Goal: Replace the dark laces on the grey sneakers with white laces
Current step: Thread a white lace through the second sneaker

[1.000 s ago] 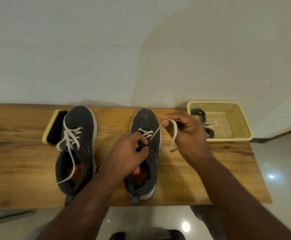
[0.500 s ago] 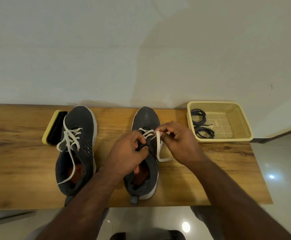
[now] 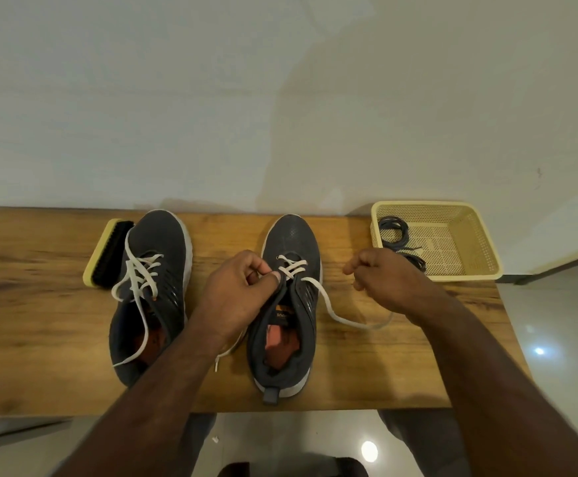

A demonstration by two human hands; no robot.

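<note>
So the right shoe (image 3: 286, 304) sits toe-away on the bench (image 3: 40, 321), white lace (image 3: 329, 306) only through the front eyelets. Left hand (image 3: 237, 294) pinches the tongue edge by the lacing. The loose lace end runs out rightward and curls back toward the right hand (image 3: 384, 280), which is curled, but I can't tell if it's actually holding the lace. Right hand's nearer, so I'd guess it feeds the next eyelet.
</note>
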